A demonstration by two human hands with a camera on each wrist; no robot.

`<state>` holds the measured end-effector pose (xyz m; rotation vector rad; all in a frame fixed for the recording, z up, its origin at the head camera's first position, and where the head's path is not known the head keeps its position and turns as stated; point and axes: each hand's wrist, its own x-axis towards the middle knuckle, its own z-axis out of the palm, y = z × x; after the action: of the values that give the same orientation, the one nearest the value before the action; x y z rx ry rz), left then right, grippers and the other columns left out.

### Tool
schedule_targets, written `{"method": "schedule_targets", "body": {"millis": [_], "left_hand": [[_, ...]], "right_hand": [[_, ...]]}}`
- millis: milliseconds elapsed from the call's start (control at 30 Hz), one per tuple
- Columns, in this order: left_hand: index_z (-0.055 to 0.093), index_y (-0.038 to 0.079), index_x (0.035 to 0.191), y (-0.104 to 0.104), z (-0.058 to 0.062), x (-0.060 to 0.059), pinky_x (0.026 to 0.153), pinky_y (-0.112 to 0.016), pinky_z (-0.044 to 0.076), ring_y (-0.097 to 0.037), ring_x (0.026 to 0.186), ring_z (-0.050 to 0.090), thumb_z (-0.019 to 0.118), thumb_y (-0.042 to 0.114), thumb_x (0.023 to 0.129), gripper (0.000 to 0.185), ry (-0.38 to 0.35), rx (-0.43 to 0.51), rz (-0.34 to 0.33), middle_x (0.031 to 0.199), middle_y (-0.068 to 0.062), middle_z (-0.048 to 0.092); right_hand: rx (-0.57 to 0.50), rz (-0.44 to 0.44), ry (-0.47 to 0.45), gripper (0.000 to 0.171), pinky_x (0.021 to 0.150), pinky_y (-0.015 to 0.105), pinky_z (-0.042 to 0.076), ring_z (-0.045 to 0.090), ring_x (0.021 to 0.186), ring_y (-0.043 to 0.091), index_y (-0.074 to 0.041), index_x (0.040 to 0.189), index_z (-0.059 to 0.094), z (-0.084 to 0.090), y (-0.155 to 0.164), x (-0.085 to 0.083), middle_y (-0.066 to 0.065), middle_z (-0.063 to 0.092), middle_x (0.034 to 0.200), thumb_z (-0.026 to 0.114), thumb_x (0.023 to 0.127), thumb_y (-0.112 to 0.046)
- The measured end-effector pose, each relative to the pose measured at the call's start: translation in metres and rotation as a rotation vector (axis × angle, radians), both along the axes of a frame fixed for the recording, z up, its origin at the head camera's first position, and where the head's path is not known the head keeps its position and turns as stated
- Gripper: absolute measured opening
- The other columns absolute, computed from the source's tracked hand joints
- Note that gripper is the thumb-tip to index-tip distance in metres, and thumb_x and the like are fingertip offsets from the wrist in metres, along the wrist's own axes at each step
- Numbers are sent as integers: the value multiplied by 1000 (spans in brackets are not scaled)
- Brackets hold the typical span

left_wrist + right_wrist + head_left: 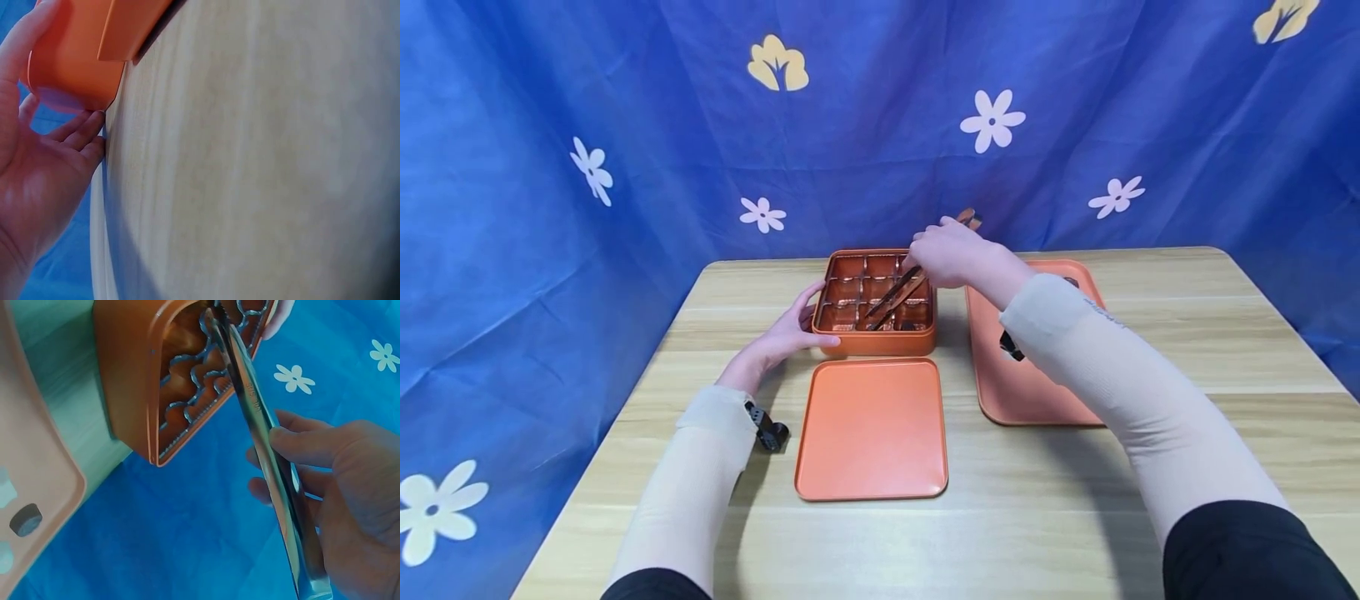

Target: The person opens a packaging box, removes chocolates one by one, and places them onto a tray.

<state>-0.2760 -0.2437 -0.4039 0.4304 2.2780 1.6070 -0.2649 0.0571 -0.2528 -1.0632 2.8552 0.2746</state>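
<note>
An orange square box holds a brown insert with several compartments. Metal tongs are gripped between the thumb and fingers of my right hand. Their tips reach down into the box's front middle compartment, and I cannot tell whether they pinch anything. A small dark piece lies in the front right compartment. My left hand holds the box at its front left corner, thumb along the front wall and fingers on the left side, as the left wrist view also has it from below.
In front of the box lies a flat orange square lid. A pinkish tray stands on the right, partly under my right forearm, bearing a dark brown piece and pale pieces. A blue flowered curtain hangs behind the table.
</note>
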Motion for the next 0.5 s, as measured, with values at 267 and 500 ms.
{"method": "schedule_targets", "body": {"millis": [267, 500], "left_hand": [[10, 29, 157, -1, -1, -2, 113, -47, 19, -37, 139, 28, 76, 0, 80, 104, 1, 7, 0, 152, -25, 25], [10, 28, 157, -1, -2, -3, 112, -47, 20, -36, 139, 29, 76, 0, 80, 105, -6, 17, -9, 152, -24, 25]], "right_hand": [[11, -27, -60, 45, 95, 42, 34, 52, 120, 26, -19, 128, 66, 9, -3, 0, 6, 61, 129, 52, 90, 1], [28, -57, -101, 42, 101, 45, 30, 48, 125, 26, -17, 130, 65, 7, -13, -1, 4, 58, 133, 56, 91, -1]]}}
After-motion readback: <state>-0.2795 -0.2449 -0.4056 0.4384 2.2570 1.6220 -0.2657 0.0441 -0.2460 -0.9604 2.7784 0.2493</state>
